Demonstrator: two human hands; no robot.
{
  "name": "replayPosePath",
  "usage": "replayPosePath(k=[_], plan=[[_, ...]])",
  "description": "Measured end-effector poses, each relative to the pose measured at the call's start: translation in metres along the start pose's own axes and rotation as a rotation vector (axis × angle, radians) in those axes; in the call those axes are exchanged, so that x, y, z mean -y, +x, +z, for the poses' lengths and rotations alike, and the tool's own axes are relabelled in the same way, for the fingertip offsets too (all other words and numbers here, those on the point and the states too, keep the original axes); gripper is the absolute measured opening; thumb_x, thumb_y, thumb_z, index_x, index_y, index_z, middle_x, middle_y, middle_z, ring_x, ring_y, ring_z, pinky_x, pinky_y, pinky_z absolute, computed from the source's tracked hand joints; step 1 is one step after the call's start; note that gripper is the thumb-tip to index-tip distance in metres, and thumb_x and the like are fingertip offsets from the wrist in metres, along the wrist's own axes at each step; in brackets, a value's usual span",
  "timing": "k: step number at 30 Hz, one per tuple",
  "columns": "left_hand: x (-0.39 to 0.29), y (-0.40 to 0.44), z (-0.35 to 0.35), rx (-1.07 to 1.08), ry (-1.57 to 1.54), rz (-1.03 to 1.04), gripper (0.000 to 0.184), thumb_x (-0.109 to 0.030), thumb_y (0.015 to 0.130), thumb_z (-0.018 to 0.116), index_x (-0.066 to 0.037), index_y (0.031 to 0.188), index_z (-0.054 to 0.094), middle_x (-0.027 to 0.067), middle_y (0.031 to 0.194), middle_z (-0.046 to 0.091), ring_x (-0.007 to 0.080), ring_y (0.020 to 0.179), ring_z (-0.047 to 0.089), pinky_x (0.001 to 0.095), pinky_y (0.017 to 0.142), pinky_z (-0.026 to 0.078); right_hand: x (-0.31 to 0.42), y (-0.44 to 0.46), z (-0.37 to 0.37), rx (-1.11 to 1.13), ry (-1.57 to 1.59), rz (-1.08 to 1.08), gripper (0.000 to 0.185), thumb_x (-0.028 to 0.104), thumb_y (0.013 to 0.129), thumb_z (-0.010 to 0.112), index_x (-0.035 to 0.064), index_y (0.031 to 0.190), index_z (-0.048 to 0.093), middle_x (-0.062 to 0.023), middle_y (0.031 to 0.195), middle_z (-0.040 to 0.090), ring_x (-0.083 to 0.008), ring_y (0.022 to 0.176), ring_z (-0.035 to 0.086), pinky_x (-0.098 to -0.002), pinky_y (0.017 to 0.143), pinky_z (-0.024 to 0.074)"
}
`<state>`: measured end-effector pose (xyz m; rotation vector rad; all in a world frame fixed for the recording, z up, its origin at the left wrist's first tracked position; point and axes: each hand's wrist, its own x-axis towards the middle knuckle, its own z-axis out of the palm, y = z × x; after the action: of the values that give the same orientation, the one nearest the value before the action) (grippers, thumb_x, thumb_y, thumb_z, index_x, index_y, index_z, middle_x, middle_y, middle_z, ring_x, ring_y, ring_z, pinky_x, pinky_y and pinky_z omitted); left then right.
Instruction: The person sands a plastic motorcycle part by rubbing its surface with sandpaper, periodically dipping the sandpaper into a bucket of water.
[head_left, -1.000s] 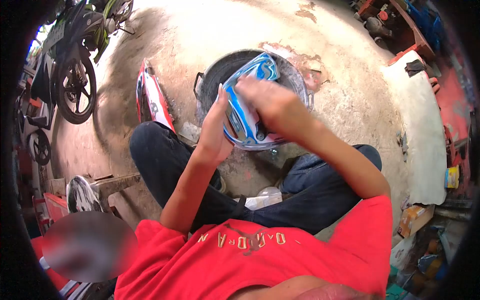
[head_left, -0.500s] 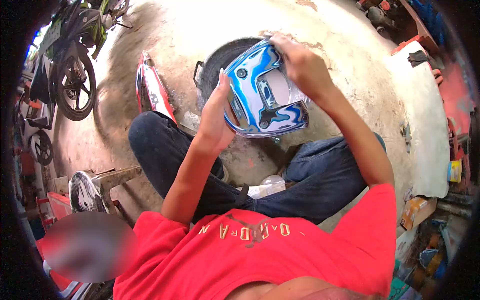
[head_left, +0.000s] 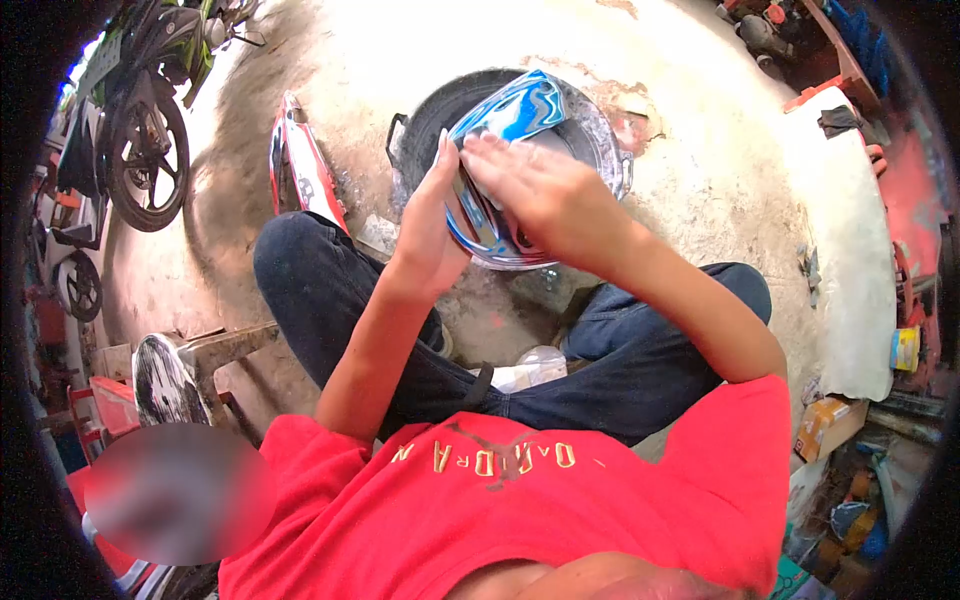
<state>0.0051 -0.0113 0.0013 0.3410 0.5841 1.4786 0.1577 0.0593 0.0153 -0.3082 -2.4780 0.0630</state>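
A glossy motorcycle body panel [head_left: 520, 108], swirled in blue, white and dark, is tilted over a round black basin [head_left: 425, 112]. My left hand [head_left: 428, 228] grips the panel along its left edge, thumb pointing up. My right hand [head_left: 545, 195] lies across the panel's face with fingers stretched out and close together, the fingertips near my left thumb. It covers the middle and the right part of the panel. I cannot see anything under the right palm.
A red and white panel [head_left: 305, 165] lies on the concrete floor left of the basin. A motorcycle [head_left: 150, 140] stands at the upper left. Near my left knee is a wooden stand [head_left: 235, 352]. Along the right are a pale slab [head_left: 850, 290] and a cardboard box [head_left: 832, 425].
My right hand has moved from the panel's upper right corner down and left across its face. The panel's angle looks slightly different, and more of the basin shows. My left hand keeps its hold.
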Motion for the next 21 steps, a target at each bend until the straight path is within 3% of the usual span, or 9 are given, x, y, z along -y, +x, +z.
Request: replayPosePath(k=[2,4,6,8,10,12,14,19,21], plan=[[0.0,-0.001,-0.004,0.01,0.022,-0.016,0.047,-0.035,0.109,0.032,-0.003,0.144,0.04,0.0144,0.138,0.055,0.0254,0.126,0.057,0.0433,0.108,0.045,-0.021,0.0,-0.002,-0.009,0.015,0.046,0.042,0.003,0.084,0.058,0.0046,0.126,0.062,-0.0185,0.125,0.065,-0.0322,0.116,0.064,-0.0405,0.1,0.051],[-0.002,-0.005,0.011,0.019,0.089,0.012,0.047,-0.035,0.109,0.032,-0.004,0.143,0.041,0.0144,0.138,0.055,0.0255,0.126,0.057,0.043,0.108,0.045,-0.051,0.004,-0.017,0.105,0.064,0.446,0.042,0.003,0.086,0.057,0.0076,0.128,0.062,-0.0181,0.126,0.064,-0.033,0.116,0.063,-0.0395,0.096,0.0526],[-0.001,-0.007,0.012,0.02,0.07,0.006,0.047,-0.036,0.109,0.032,-0.004,0.142,0.042,0.0142,0.137,0.056,0.0263,0.122,0.059,0.0431,0.105,0.048,-0.057,0.007,-0.021,0.146,0.011,0.576,0.044,0.002,0.085,0.057,0.0076,0.129,0.061,-0.0175,0.127,0.065,-0.0318,0.116,0.064,-0.0384,0.098,0.0523],[-0.002,-0.005,0.009,0.011,0.048,-0.008,0.047,-0.036,0.11,0.032,-0.004,0.142,0.042,0.0142,0.136,0.057,0.0268,0.121,0.06,0.0434,0.103,0.049,-0.027,-0.001,-0.003,-0.023,-0.057,0.187,0.045,0.002,0.084,0.059,0.0067,0.129,0.061,-0.0164,0.127,0.065,-0.0305,0.117,0.064,-0.0384,0.1,0.0519],[-0.001,-0.001,-0.002,0.026,0.063,-0.01,0.047,-0.036,0.11,0.031,-0.004,0.141,0.043,0.0144,0.136,0.057,0.0268,0.121,0.06,0.0442,0.103,0.049,0.003,-0.002,0.0,0.004,-0.037,0.021,0.047,0.003,0.082,0.061,0.0046,0.129,0.06,-0.0175,0.126,0.065,-0.0306,0.119,0.063,-0.041,0.1,0.0515],[0.001,0.001,-0.01,0.037,0.121,-0.002,0.047,-0.037,0.11,0.031,-0.004,0.141,0.043,0.0146,0.136,0.057,0.0268,0.122,0.06,0.0444,0.103,0.049,-0.025,-0.002,0.0,-0.036,-0.049,0.066,0.046,0.004,0.083,0.06,0.005,0.13,0.06,-0.0174,0.124,0.066,-0.032,0.113,0.066,-0.0404,0.097,0.0528],[0.0,-0.004,0.011,0.008,0.048,0.002,0.047,-0.037,0.11,0.032,-0.004,0.142,0.042,0.0142,0.137,0.057,0.0265,0.122,0.059,0.0439,0.104,0.048,-0.041,0.011,-0.027,0.164,-0.037,0.517,0.041,0.004,0.088,0.054,0.0054,0.129,0.06,-0.0174,0.122,0.067,-0.0345,0.107,0.067,-0.0416,0.094,0.0534],[0.004,0.0,0.004,-0.02,0.005,-0.005,0.047,-0.035,0.11,0.031,-0.003,0.142,0.042,0.0136,0.137,0.056,0.0259,0.123,0.058,0.0424,0.106,0.047,-0.003,0.003,0.0,-0.072,-0.11,-0.004,0.034,0.01,0.085,0.059,0.0007,0.118,0.065,-0.0186,0.119,0.069,-0.0288,0.107,0.069,-0.0395,0.093,0.0552],[0.002,0.001,-0.001,-0.03,0.012,0.003,0.047,-0.035,0.11,0.031,-0.004,0.143,0.041,0.0135,0.137,0.056,0.0256,0.123,0.058,0.0424,0.106,0.047,-0.01,0.003,0.001,-0.043,-0.092,0.038,0.039,0.005,0.085,0.056,0.0031,0.123,0.063,-0.0182,0.121,0.068,-0.0294,0.111,0.068,-0.0394,0.096,0.0539]])
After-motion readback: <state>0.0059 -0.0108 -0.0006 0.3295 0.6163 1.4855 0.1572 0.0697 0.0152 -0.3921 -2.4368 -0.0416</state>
